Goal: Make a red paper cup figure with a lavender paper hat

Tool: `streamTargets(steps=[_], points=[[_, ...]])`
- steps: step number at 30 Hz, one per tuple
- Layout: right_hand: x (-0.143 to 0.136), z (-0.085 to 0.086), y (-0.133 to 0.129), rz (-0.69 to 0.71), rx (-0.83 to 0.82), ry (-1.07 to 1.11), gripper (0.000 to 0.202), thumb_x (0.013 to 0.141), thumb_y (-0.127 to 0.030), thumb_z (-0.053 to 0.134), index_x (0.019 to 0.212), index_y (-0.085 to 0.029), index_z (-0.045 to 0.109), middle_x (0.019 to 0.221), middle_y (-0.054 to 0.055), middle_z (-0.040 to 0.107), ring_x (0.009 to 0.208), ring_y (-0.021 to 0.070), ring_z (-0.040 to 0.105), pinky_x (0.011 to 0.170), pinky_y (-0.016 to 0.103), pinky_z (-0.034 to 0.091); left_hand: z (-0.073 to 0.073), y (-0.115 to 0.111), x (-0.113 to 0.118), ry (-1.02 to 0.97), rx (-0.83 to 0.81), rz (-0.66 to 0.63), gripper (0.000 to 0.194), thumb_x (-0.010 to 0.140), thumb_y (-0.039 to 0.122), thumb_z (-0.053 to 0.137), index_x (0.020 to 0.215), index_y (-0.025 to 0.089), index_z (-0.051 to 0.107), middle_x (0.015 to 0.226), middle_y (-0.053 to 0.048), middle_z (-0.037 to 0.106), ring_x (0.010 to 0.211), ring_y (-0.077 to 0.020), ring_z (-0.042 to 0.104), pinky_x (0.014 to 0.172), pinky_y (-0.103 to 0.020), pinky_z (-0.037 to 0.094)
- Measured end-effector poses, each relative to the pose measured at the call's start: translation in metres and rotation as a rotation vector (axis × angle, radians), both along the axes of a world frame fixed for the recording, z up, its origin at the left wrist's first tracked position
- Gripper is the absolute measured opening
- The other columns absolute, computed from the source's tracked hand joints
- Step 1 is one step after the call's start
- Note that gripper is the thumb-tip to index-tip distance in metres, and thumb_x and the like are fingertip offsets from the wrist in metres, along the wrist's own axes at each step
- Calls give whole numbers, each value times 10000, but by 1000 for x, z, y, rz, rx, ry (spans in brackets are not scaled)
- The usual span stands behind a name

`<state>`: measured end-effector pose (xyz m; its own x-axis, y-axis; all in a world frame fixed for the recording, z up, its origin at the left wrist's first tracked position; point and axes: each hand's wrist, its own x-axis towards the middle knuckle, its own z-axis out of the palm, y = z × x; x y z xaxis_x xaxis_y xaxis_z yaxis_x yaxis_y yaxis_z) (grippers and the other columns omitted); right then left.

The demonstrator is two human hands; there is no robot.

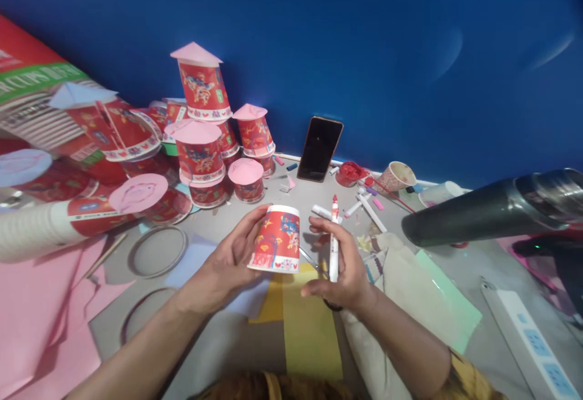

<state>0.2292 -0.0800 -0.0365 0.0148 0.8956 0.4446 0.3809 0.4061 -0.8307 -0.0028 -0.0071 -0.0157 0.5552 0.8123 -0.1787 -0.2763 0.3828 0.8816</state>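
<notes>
My left hand [232, 260] grips a red patterned paper cup [279, 239], which is upside down with its white rim at the bottom. Thumb and fingers press on the cup's left side. In my right hand [344, 266] a white marker [334, 248] stands nearly upright, its red tip pointing up and uncapped. That hand is to the right of the cup, apart from it, its thumb and forefinger reaching toward the cup. Scissors [312, 261] lie on the table behind and between the hands, partly hidden by my right hand.
Several red paper cups with pink paper cones [200, 151] stand stacked at left. A phone [320, 148] leans on the blue wall. Loose markers [371, 210], a dark flask [483, 206] and a power strip [523, 333] lie right. Pink paper [36, 321] and a ring [157, 251] lie left.
</notes>
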Motion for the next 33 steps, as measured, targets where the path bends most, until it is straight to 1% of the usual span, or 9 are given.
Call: streamTargets(steps=[5, 10, 14, 20, 23, 26, 29, 31, 33], points=[[3, 2, 2, 62, 48, -107, 1116, 644, -661, 891, 1540, -259, 359, 1477, 206, 550, 1305, 381, 598, 1051, 536, 541, 3, -3, 6, 38, 134, -134, 855, 724, 373, 894, 1484, 312, 507, 1611, -118, 466, 1498, -380, 416, 1143, -466, 484], [3, 7, 4, 19, 94, -163, 1022, 682, -646, 879, 1501, -254, 409, 1413, 180, 606, 1274, 362, 608, 1071, 533, 516, 10, 1, 1, 108, 290, -248, 919, 759, 410, 850, 1558, 337, 402, 1660, -116, 385, 1501, -376, 413, 1167, -507, 457], [3, 10, 5, 22, 144, -273, 999, 700, -621, 880, 1498, -242, 416, 1392, 178, 621, 1258, 360, 612, 1087, 543, 495, 26, 2, -13, 441, 668, -270, 1064, 733, 277, 840, 1618, 386, 260, 1711, -74, 267, 1529, -381, 357, 1233, -562, 351], [-2, 11, 2, 129, 104, -339, 986, 724, -624, 858, 1516, -240, 413, 1398, 177, 624, 1243, 348, 616, 1058, 522, 523, 47, -9, -16, 738, 955, -300, 906, 754, 186, 733, 1558, 303, 333, 1502, -115, 440, 1425, -337, 469, 1202, -526, 417], [-6, 17, -2, 118, 104, -299, 939, 767, -624, 824, 1518, -230, 421, 1428, 185, 606, 1274, 349, 600, 1067, 534, 522, 44, -14, -16, 742, 985, -237, 863, 727, 198, 739, 1506, 285, 378, 1395, -114, 448, 1357, -337, 507, 1165, -510, 465], [-9, 26, -10, 58, 119, -142, 656, 935, -508, 692, 1478, -229, 454, 1373, 170, 656, 1230, 303, 646, 985, 478, 579, 34, -15, -18, 736, 974, -106, 794, 756, 205, 714, 1476, 282, 386, 1391, -116, 413, 1366, -337, 474, 1157, -516, 470], [-14, 39, -19, 7, 110, -40, 288, 1054, -288, 506, 1331, -247, 575, 1000, 71, 787, 928, 216, 737, 830, 392, 612, 25, -14, -19, 712, 982, -46, 787, 788, 186, 680, 1495, 273, 346, 1429, -126, 379, 1402, -338, 422, 1156, -525, 463], [-18, 47, -23, 17, 132, -48, 244, 1061, -251, 486, 1255, -240, 632, 784, 26, 756, 717, 189, 698, 715, 366, 591, 21, -13, -19, 708, 1020, -23, 833, 788, 148, 659, 1527, 268, 292, 1436, -133, 366, 1403, -336, 411, 1162, -530, 450], [-22, 55, -25, 54, 216, -89, 243, 1050, -276, 516, 1237, -225, 663, 765, 39, 735, 631, 183, 643, 621, 361, 543, 19, -13, -18, 722, 1068, 3, 872, 777, 105, 633, 1546, 261, 254, 1438, -142, 354, 1406, -340, 402, 1172, -536, 433]])
